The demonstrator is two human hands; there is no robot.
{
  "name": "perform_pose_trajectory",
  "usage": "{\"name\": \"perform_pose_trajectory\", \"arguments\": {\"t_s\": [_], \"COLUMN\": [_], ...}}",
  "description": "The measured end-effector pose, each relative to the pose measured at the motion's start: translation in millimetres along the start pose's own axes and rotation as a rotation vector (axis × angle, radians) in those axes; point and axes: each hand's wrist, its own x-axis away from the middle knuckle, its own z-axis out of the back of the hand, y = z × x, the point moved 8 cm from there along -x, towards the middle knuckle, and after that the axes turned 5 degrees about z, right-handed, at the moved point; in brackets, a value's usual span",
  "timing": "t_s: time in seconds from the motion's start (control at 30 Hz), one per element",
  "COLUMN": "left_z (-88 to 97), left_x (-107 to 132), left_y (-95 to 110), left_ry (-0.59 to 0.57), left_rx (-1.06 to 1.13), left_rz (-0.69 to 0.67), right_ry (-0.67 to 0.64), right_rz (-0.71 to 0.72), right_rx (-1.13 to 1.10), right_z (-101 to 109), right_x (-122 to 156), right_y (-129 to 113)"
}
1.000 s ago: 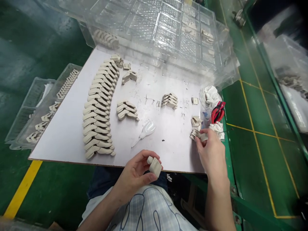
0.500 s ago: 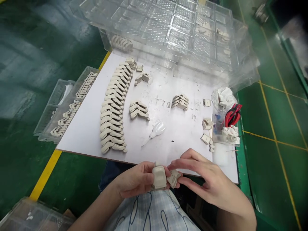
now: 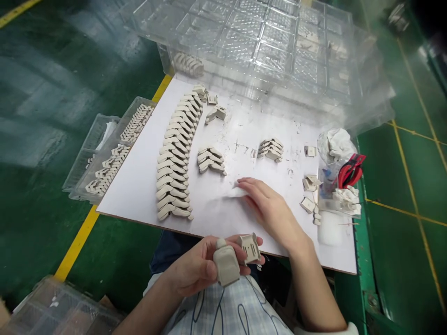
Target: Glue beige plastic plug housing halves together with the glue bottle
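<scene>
Left hand (image 3: 192,269): low in front of the apron (image 3: 223,304), palm turned up, thumb and fingers curled closed around a part, with another on the outstretched fingers.
Right hand (image 3: 271,209): reaching forward over the white board (image 3: 216,225), back of the hand upward, fingers drawn together on the white dropper bottle (image 3: 237,192); the thumb is hidden.
Parts in the left hand: two; a knobbed rounded block (image 3: 226,266) under the thumb and, just beside it, a slotted bracket (image 3: 250,248) on the fingers, both near the board's front edge.
Dropper bottle: one, mid-board, its pointed end showing past the right fingers.
Long chevron row (image 3: 174,158): one curved row at the board's left; its overlapping pieces are too many to count surely.
Short chevron stacks: two, one left of centre (image 3: 211,160), one right of centre (image 3: 270,150).
Angled piece (image 3: 216,113): one, near the row's far end.
Square piece by the tissues (image 3: 310,151): one, lying alone.
Red-handled pliers (image 3: 350,171): one, at the right edge.
Crumpled tissues (image 3: 338,144): two wads, one behind and one in front of the pliers.
Clear trays beside the board's left edge (image 3: 120,156): two, side by side.
</scene>
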Motion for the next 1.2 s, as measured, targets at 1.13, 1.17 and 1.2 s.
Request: {"name": "perform_pose_trajectory", "arguments": {"t_s": [1.13, 1.17, 1.2], "left_z": [18.5, 18.2, 18.1], "left_x": [-30, -30, -30], "left_y": [1, 1, 1], "left_ry": [-0.086, -0.090, -0.085], "left_rx": [0.209, 0.213, 0.218], "left_rz": [-0.123, -0.126, -0.126], "right_ry": [0.915, 0.917, 0.928], "right_rz": [-0.251, -0.253, -0.245], "right_rx": [-0.406, -0.407, -0.405], "right_z": [56, 55, 55], "right_x": [25, 24, 24], "right_y": [-12, -12, -13]}}
